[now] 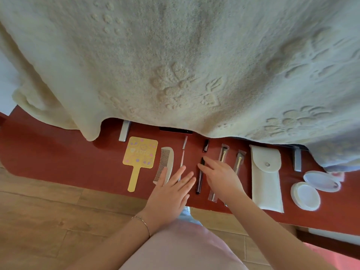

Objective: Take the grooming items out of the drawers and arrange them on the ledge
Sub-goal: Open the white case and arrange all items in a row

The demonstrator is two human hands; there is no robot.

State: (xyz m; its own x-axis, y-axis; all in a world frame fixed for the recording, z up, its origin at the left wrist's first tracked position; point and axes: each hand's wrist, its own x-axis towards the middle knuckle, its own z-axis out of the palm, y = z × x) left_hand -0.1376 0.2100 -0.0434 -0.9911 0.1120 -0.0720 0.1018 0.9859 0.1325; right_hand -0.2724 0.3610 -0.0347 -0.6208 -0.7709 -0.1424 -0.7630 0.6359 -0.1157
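Grooming items lie in a row on the red ledge (58, 152): a yellow hand mirror (139, 154), a pale comb (165, 162), a thin pink stick (183, 152), a black pencil (199, 180) with its cap (206, 145) apart, two wrapped brushes (238, 160), a white pouch (266, 178) and an open round compact (313, 190). My left hand (171, 193) lies flat, fingers spread, over the comb's lower end and the stick. My right hand (220, 178) touches the black pencil's top with its fingertips and covers part of one wrapped brush.
A cream embossed blanket (175, 65) hangs over the ledge's back edge. Two grey brackets (124, 131) and a dark flat object (175, 129) stick out from under it. Wooden floor (48, 211) lies in front, my pink-clad knee (181, 248) below.
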